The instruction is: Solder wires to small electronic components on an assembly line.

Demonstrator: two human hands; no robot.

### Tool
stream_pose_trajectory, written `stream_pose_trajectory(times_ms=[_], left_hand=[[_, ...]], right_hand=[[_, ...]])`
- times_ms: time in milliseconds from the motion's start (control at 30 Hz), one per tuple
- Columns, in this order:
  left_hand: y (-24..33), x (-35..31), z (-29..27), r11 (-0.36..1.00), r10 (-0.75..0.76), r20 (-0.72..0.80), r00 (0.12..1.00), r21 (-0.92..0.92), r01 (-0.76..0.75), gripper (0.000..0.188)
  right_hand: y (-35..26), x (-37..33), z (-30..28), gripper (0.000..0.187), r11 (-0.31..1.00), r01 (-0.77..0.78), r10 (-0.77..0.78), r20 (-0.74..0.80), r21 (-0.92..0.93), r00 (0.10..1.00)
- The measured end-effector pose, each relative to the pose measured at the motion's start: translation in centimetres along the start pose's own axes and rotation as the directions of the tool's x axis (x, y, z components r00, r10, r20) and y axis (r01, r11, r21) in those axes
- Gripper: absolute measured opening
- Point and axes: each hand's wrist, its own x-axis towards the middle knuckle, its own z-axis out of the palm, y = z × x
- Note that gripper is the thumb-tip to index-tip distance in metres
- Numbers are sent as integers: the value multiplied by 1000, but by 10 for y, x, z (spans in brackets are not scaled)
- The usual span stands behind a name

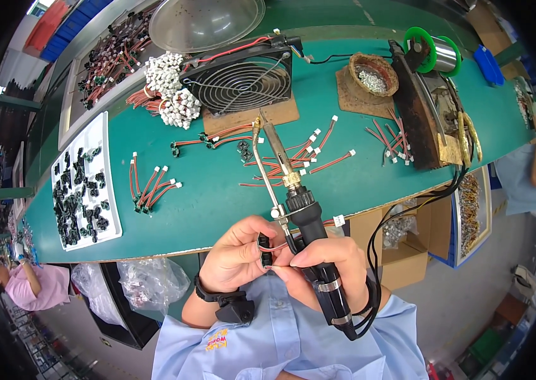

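My left hand (233, 254), with a black band on its wrist, pinches a small black component (264, 248) between thumb and fingers. My right hand (344, 263) is wrapped round a black soldering iron (306, 214), whose tip and thin metal feed tube (262, 161) point away over the bench. The right fingertips also meet a short red and black wire lead (273, 249) at the component. A white plug (339, 220) shows just beyond the iron. Whether the lead is joined to the component cannot be made out.
Loose wire leads (293, 166) lie on the green bench (211, 190). A white tray (114, 218) of black parts stands left. Behind are a fan (242, 85), a bowl (391, 73), a solder spool (446, 56) and an iron stand (421, 120). Cables (378, 237) hang at right.
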Motion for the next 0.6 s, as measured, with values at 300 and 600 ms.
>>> stream_pose_trajectory(times_ms=[300,600], left_hand=[[0,-2,1,998,-13,-103,995,65,20,26],[-1,0,0,1000,-13,-60,998,12,14,28]], right_hand=[[2,-1,1,40,1000,10,-10,-13,-21,1000],[2,0,2,39,999,23,-24,-37,-27,999]])
